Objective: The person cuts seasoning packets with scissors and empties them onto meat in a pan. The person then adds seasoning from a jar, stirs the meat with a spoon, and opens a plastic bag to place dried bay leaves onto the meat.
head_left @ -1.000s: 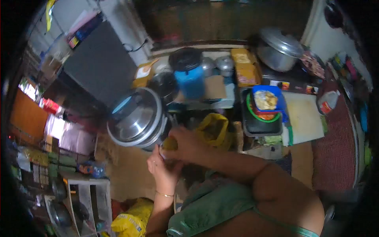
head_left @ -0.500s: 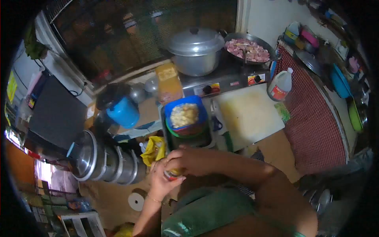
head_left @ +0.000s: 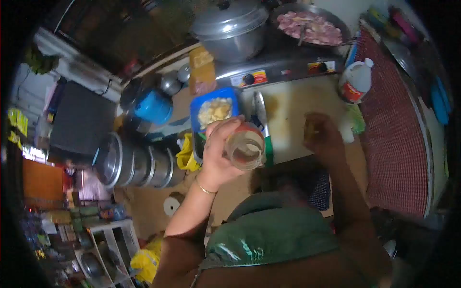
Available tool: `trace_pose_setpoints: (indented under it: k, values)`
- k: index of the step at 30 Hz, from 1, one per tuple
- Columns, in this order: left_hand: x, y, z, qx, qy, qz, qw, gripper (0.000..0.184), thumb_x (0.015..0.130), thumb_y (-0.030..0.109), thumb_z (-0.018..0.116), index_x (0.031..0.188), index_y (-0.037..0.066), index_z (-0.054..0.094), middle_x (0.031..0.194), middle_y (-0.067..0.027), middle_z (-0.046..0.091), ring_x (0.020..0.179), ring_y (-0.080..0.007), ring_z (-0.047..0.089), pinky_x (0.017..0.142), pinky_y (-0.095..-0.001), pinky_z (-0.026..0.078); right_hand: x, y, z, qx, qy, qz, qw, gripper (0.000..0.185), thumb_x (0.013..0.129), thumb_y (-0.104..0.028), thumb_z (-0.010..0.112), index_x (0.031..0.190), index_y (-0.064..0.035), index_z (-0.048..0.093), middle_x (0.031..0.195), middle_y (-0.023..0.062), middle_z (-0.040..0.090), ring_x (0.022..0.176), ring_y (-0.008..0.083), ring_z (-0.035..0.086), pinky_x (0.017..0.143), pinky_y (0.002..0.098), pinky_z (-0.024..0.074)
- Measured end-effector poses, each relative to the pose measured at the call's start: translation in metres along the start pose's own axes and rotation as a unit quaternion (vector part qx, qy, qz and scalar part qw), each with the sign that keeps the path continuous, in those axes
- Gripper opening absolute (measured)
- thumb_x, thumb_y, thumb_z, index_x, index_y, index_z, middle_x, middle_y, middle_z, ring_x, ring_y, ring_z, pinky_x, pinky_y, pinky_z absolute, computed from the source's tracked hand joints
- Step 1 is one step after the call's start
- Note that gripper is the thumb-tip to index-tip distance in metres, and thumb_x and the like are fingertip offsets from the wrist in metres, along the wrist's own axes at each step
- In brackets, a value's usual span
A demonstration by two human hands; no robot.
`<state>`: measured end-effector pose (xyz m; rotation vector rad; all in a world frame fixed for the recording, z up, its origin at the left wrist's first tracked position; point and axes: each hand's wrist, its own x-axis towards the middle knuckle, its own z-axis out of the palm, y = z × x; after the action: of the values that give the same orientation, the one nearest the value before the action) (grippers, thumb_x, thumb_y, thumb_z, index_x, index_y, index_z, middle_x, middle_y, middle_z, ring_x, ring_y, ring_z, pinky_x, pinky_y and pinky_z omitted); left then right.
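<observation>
My left hand (head_left: 217, 152) is wrapped round a glass jar (head_left: 244, 152) with a red label, its uncovered mouth tilted up toward me. Over the white cutting board (head_left: 288, 139), my right hand (head_left: 330, 140) grips a dim, gold-coloured jar lid (head_left: 312, 126). Just behind the jar is a blue basin (head_left: 196, 109) holding pale, chunky pieces (head_left: 214, 113). A knife (head_left: 260, 111) lies along the board's left edge, partly hidden by the jar.
A lidded pot (head_left: 230, 36) and a wide pan of raw meat (head_left: 311, 29) stand on the stove. Right of the board is a white jug (head_left: 355, 81). Stacked metal pots (head_left: 139, 163), a blue container (head_left: 153, 106) and a yellow bag (head_left: 186, 156) are at left.
My hands have come apart: the right has taken the lid off and moved right over the board. The left has raised the jar up and to the right. The view has shifted.
</observation>
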<state>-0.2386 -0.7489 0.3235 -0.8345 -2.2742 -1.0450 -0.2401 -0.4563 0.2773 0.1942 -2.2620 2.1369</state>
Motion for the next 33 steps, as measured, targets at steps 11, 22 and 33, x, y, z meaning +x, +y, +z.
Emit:
trace_pose_setpoints:
  k: [11,22,33]
  values:
    - [0.082,-0.002,0.042,0.123,0.070,0.008,0.990,0.079,0.051,0.025,0.090,0.121,0.006,0.057,0.116,-0.0130,0.062,0.106,-0.0330,0.055,0.092,-0.0417,0.041,-0.016,0.023,-0.037,-0.098,-0.044,0.028,0.994,0.061,0.072,-0.004,0.078,0.126,-0.0109,0.052,0.110,0.0058,0.057,0.096,0.0167,0.061,0.082,0.0302,0.0533]
    - [0.358,-0.040,0.220,0.319,0.101,0.038,0.942,0.071,0.059,0.038,0.084,0.120,0.010,0.058,0.112,-0.0123,0.063,0.107,-0.0358,0.054,0.089,-0.0476,0.041,0.066,0.113,-0.212,-0.039,-0.087,0.066,0.993,0.054,0.076,-0.011,0.080,0.125,-0.0079,0.056,0.113,0.0084,0.058,0.098,0.0177,0.061,0.084,0.0332,0.0522]
    - [0.490,-0.097,0.327,0.521,-0.112,-0.194,0.824,0.061,0.070,0.045,0.076,0.123,0.018,0.059,0.127,-0.0081,0.059,0.128,-0.0342,0.042,0.099,-0.0579,0.034,0.073,0.165,-0.321,-0.031,-0.074,0.230,0.970,0.065,0.073,-0.016,0.082,0.129,-0.0065,0.053,0.121,0.0113,0.058,0.107,0.0222,0.059,0.090,0.0372,0.0511]
